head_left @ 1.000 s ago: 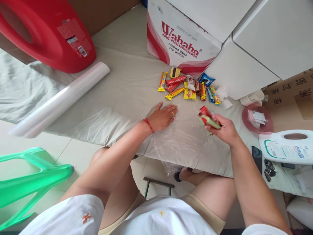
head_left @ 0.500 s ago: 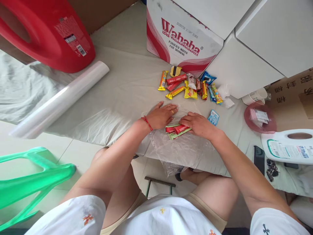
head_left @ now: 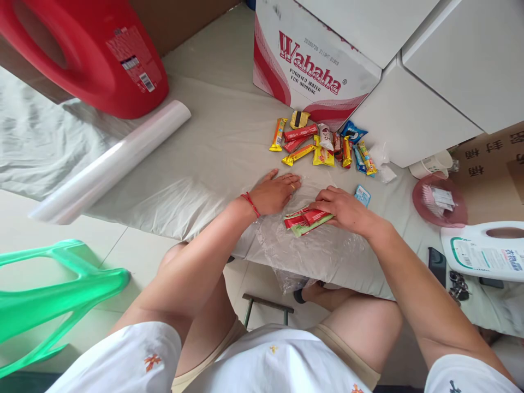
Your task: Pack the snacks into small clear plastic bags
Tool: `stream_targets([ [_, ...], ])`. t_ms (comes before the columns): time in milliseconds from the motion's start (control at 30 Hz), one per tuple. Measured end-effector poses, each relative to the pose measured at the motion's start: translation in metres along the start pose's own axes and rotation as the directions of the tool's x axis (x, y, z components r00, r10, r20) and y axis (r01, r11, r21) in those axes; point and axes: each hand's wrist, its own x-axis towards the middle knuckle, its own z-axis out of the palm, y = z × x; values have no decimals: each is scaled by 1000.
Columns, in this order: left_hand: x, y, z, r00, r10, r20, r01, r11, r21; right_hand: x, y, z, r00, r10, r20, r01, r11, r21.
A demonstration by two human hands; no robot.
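Observation:
My left hand [head_left: 275, 192] lies palm down with fingers stretched out on a sheet of clear plastic film [head_left: 282, 245]. The film spreads over the cloth-covered surface and hangs past its front edge. My right hand [head_left: 346, 210] has its fingers closed on the right end of a small stack of snack packets [head_left: 306, 218], red ones over a green one, above the film. Part of the stack is hidden under those fingers. Just beyond my right hand is a small light-blue packet [head_left: 362, 195], partly covered by the hand.
Several wrapped snacks [head_left: 323, 157] lie before a Wahaha carton [head_left: 311, 65]. At left are a film roll [head_left: 118, 158], a red jug [head_left: 123, 71] and a green plastic stool [head_left: 61, 295]. To the right sit a pink bowl [head_left: 458, 204], white bottle [head_left: 483, 256], phone [head_left: 437, 266] and keys [head_left: 458, 286].
The view has shifted slightly, so most things appear further right. My right hand has moved a little with the packets and covers more of the light-blue packet. My left hand stays flat.

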Motion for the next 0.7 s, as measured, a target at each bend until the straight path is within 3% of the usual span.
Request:
stream_targets([
  [133,1,0,1,1000,-2,-6,2,1000,-5,13,0,8,1000,-15,19,15,999,-31],
  [300,2,-2,3,1000,13,-20,-13,1000,-9,-2,2,1,987,16,-158,4,992,127],
  [400,2,-3,3,1000,10,-18,-10,1000,-6,-20,1,-2,951,149,-272,-114,983,142],
  [500,1,-2,3,1000,1,-20,-1,1000,-14,-38,-1,3,896,318,-309,-267,944,195],
  [700,0,-2,4,1000,4,-27,-5,1000,-29,-55,4,13,767,606,-212,-486,764,425],
])
